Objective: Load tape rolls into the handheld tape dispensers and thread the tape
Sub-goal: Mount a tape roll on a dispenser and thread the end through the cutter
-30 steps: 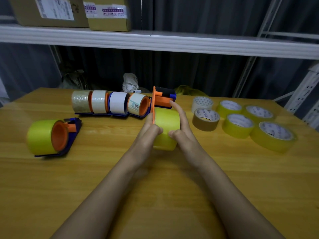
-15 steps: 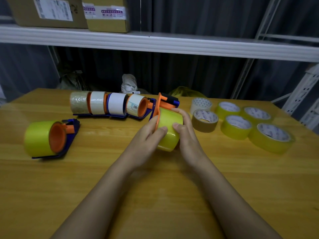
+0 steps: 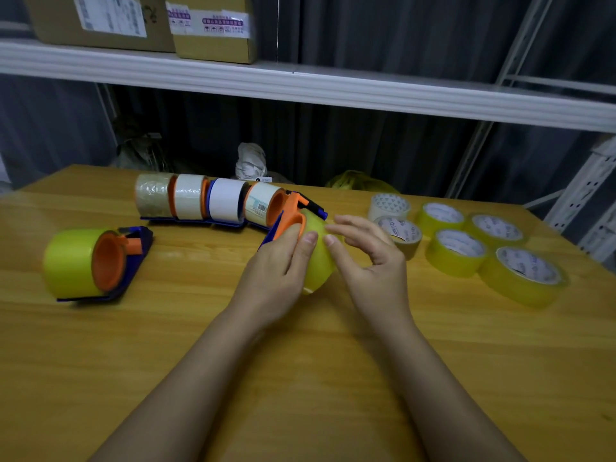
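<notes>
We see a yellow tape roll (image 3: 318,261) sitting on the orange wheel of a blue and orange dispenser (image 3: 289,217), near the middle of the counter (image 3: 300,378). The roll is shiny and see-through yellow, and it tilts to the right. Our left hand (image 3: 278,265) has its grip closed around the dispenser and roll, with the thumb pressed on the yellow tape. Our right hand (image 3: 370,258) has its thumb tip on the roll just beside the left thumb, and its other fingers are loosely spread and hold nothing.

To the left lies a second dispenser (image 3: 96,261) with a yellow roll already on it. Behind, four more dispensers (image 3: 206,201) lie in a row, each holding a clear, white or pale roll. On the right, loose rolls (image 3: 466,241) lie flat on the counter: four yellow, one brown and one white.

On the shelf (image 3: 300,88) above stand two boxes (image 3: 150,21) with labels; we cannot tell what is inside.
</notes>
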Tool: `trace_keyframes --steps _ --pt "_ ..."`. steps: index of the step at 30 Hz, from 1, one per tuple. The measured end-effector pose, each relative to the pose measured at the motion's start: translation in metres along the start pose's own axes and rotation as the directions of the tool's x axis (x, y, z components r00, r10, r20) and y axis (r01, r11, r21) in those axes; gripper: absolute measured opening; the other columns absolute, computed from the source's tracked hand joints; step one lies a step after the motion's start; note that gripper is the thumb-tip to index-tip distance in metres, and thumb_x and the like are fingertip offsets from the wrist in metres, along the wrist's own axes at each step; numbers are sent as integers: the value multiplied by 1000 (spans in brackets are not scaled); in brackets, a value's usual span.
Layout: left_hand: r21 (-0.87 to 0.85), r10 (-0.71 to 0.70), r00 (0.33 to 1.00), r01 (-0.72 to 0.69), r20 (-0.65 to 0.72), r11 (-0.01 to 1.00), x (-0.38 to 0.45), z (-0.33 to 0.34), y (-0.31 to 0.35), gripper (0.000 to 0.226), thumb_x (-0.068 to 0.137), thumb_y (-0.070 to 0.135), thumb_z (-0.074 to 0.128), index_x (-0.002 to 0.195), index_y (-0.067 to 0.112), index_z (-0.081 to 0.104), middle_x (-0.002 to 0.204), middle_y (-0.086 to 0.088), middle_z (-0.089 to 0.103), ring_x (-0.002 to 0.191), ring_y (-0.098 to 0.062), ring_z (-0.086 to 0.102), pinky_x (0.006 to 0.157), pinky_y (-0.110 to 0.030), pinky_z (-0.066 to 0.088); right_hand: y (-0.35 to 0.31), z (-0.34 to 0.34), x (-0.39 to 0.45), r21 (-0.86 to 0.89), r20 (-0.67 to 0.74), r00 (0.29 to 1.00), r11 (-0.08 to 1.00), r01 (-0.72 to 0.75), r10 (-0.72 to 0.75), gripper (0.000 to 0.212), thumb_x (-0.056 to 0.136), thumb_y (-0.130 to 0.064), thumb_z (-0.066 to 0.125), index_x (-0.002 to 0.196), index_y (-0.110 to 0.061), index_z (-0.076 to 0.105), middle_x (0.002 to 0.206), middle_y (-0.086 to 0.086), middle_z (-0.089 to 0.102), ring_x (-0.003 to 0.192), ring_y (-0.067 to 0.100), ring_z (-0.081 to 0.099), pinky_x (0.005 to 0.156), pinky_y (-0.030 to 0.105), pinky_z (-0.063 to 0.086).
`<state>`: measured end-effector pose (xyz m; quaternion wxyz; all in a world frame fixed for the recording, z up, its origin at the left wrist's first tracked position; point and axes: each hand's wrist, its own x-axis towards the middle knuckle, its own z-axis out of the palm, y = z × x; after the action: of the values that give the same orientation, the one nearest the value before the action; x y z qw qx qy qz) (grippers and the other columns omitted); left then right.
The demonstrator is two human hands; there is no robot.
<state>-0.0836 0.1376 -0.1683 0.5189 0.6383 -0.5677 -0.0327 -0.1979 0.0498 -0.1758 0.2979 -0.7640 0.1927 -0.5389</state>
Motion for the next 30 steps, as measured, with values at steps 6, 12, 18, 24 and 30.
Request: trace_keyframes --steps 6,12,18,24,30 --pt "137 -38 996 48 -77 989 1 -1 -5 55 96 46 22 97 10 63 58 16 44 56 -10 45 53 -31 30 0 2 0 -124 -27 987 980 155 -160 15 86 -20 66 88 -10 76 90 -1 71 88 15 65 81 18 47" --pt "186 -51 996 63 -68 981 -2 1 -4 56 97 47 19 83 13 61 50 12 37 47 -7 36 46 -29 21 -1 1 -1 -74 3 998 995 60 -60 11 83 -14 67 85 -8 76 86 -6 68 82 6 65 72 21 54" --pt "449 -16 999 29 -34 893 -2 5 -4 66 97 50 16 100 11 68 50 14 39 45 -10 38 43 -23 19 -2 -2 0 -193 106 991 980 -57 79 7 82 -12 72 85 -10 78 84 -3 74 84 2 64 71 12 51" --pt "559 18 999 -37 40 828 -3 10 -10 71 91 52 5 93 16 67 53 0 50 45 -23 49 41 -26 27 2 -4 3 -184 190 940 950 -250 284 8 84 -15 71 87 -11 78 84 -2 75 80 0 64 71 10 48" --pt "645 24 996 -73 85 761 -4 13 -13 80 93 60 -3 109 19 64 71 -5 66 63 -26 63 52 -30 39 5 -8 3 -205 294 887 930 -306 357 8 84 -15 71 87 -11 78 81 -5 73 75 2 64 71 13 47"
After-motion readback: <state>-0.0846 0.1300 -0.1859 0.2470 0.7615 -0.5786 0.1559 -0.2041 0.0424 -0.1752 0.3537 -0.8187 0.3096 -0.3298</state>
